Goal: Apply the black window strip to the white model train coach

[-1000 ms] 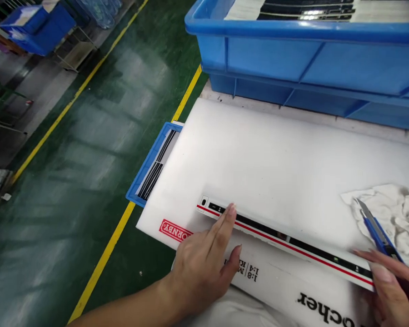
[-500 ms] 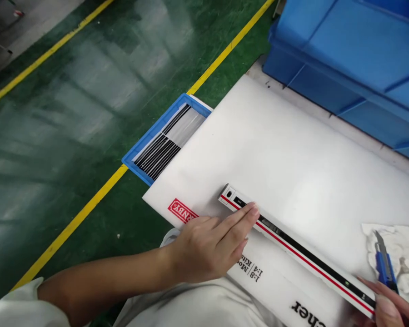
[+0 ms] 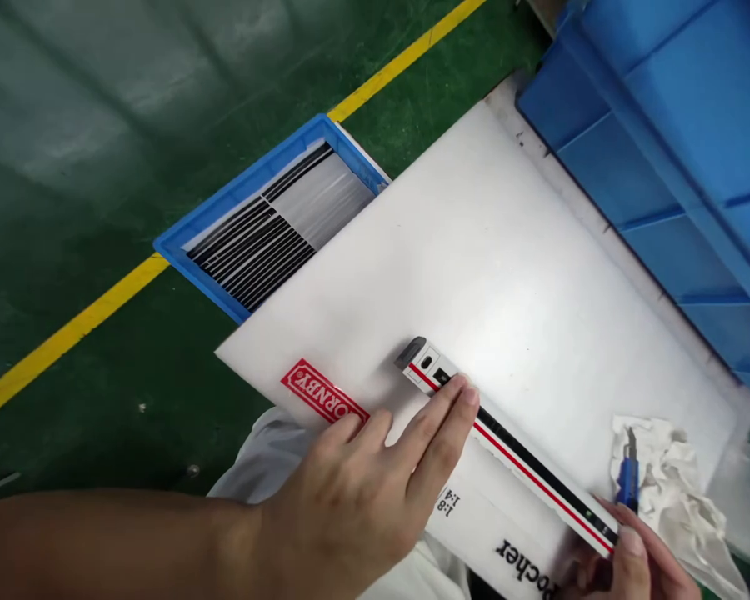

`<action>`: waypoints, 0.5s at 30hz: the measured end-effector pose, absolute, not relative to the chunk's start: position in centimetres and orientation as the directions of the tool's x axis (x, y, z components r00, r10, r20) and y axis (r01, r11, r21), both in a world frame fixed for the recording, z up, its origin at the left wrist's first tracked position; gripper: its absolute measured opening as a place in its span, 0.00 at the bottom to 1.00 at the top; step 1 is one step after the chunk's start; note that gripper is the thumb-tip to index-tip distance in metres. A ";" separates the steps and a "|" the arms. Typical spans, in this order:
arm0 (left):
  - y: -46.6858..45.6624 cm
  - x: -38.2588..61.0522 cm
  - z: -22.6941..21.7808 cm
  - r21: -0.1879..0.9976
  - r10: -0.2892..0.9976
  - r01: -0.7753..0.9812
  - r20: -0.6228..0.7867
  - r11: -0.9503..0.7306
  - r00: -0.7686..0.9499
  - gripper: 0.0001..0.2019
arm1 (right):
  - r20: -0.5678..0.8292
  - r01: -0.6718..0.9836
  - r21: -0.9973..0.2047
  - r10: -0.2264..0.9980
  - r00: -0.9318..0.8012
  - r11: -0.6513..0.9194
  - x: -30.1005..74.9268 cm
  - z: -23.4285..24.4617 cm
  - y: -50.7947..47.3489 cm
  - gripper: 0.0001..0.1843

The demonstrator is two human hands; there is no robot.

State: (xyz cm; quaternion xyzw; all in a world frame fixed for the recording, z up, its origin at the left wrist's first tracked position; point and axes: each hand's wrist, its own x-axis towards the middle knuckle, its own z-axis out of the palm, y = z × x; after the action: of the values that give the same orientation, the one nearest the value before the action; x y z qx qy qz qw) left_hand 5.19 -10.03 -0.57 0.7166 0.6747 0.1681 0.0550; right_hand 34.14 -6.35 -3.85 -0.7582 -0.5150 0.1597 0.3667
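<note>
A long white model train coach (image 3: 543,471) with a black window band and a red stripe lies slantwise over the near part of the white board. Its grey end points to the left. My left hand (image 3: 375,475) is on the coach near that end, index and middle fingertips pressed side by side on the black band; its thumb is hidden. At the other end, my right hand (image 3: 637,558) grips the coach between thumb and fingers, partly cut off by the frame's lower edge. A blue utility knife (image 3: 628,475) lies just beyond the right hand, blade showing.
The white board (image 3: 475,242) carries red and black print along its near edge. A crumpled white cloth (image 3: 668,475) lies under the knife. Past the board's left edge, a blue tray (image 3: 200,287) holds rows of black and white strips. Blue bins (image 3: 656,183) stand along the far right.
The view has turned and come closer, so the tray and my left hand look larger. The coach has tilted slightly, showing more of its grey end. Both hands remain on it.
</note>
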 end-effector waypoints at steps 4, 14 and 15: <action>-10.2 5.0 -0.3 0.316 0.984 0.946 0.177 -0.067 0.011 0.26 | 0.184 0.673 -0.712 0.872 0.453 -0.200 34.1 -4.1 -6.1 0.16; -10.5 4.9 0.5 0.339 0.989 0.936 0.143 -0.089 0.042 0.31 | 0.241 0.705 -0.682 0.851 0.467 -0.194 34.0 -4.7 -6.0 0.17; -10.4 5.0 0.5 0.349 0.989 0.934 0.149 -0.076 0.025 0.31 | 0.238 0.706 -0.680 0.850 0.470 -0.199 34.0 -4.6 -6.0 0.17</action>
State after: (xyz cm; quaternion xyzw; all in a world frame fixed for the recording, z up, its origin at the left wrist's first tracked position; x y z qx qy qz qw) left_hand 4.97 -10.38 0.48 0.7117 0.6753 0.1776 0.0770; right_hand 34.05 -5.96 -4.63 -0.7685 -0.5061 0.0951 0.3797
